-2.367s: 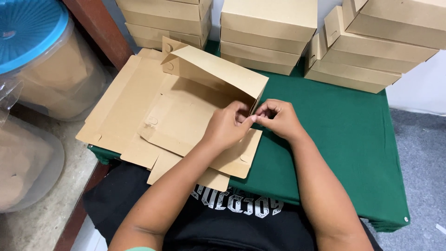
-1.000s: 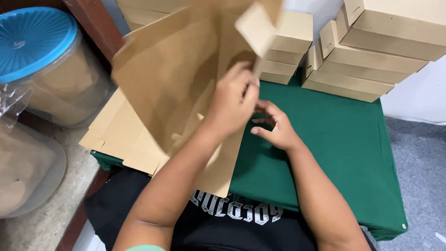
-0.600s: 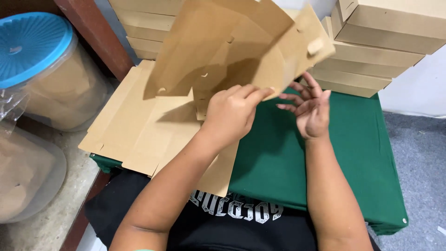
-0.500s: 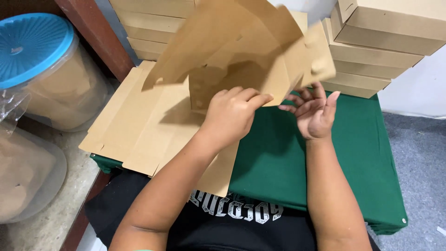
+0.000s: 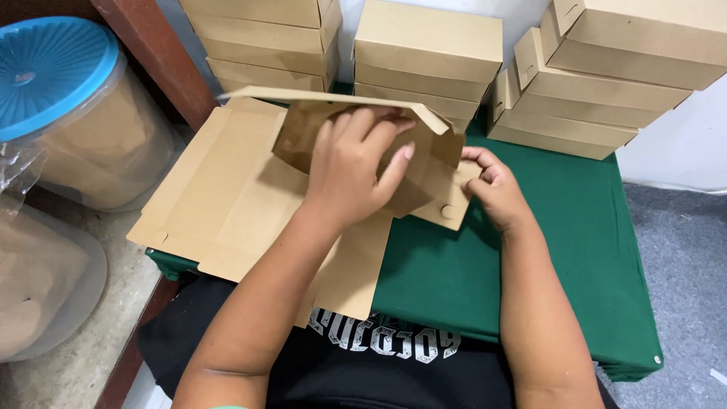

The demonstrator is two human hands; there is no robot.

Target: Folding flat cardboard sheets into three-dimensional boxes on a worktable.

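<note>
A half-folded brown cardboard box blank [image 5: 435,178] is held just above the green table [image 5: 575,250]. My left hand [image 5: 356,170] lies spread over its folded panel, fingers gripping the upper edge. My right hand [image 5: 492,189] pinches the blank's right-hand flap near a small round tab. A flat stack of unfolded blanks [image 5: 219,204] lies beneath, partly overhanging the table's left and front edges.
Three stacks of finished brown boxes stand along the back: left [image 5: 265,38], middle [image 5: 428,57], right [image 5: 606,68]. A clear tub with a blue lid [image 5: 53,72] sits on the left, beside a wooden post [image 5: 163,53]. Grey floor lies on the right.
The blank, raised and turned upright a second ago, has come down low over the table. My left hand now covers its folded panel and my right hand has closed on the side flap.
</note>
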